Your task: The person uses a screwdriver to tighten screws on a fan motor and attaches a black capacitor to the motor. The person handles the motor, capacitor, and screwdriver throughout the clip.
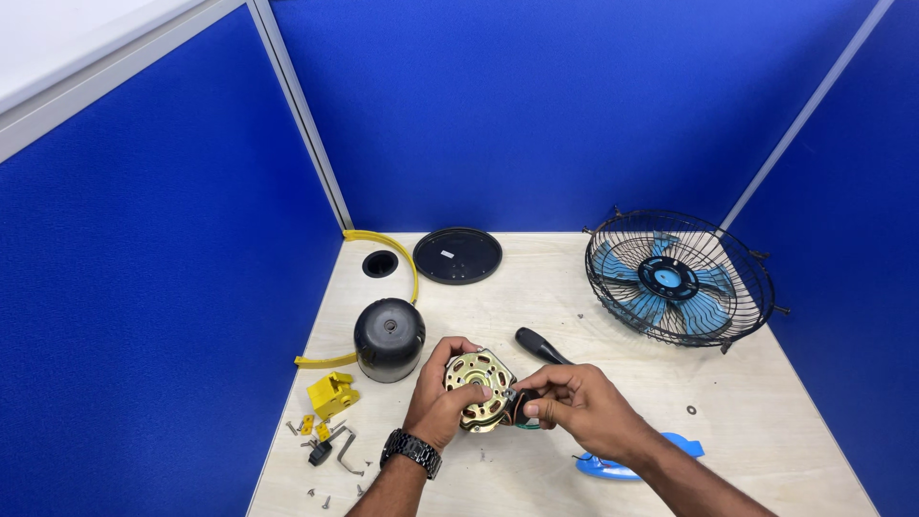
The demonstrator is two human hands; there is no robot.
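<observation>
My left hand (pixel 438 397), with a dark wristwatch (pixel 413 450) on its wrist, grips a round brass-coloured fan motor (pixel 476 379) above the wooden table (pixel 574 306). Fingers of my right hand (pixel 574 402) pinch the small wires and part at the motor's right side. Just behind the hands lies a black screwdriver handle (pixel 538 345). A blue plastic piece (pixel 613 467) lies partly hidden under my right forearm.
A black domed motor cover (pixel 389 337) stands at left, beside a yellow strip (pixel 402 258) and a cable hole (pixel 380 263). A black round plate (pixel 458 255) lies at the back. A wire fan cage with blue blades (pixel 678 280) sits at right. Yellow parts (pixel 331 394), screws and a bent metal clip (pixel 343 450) lie front left. Blue partition walls surround the table.
</observation>
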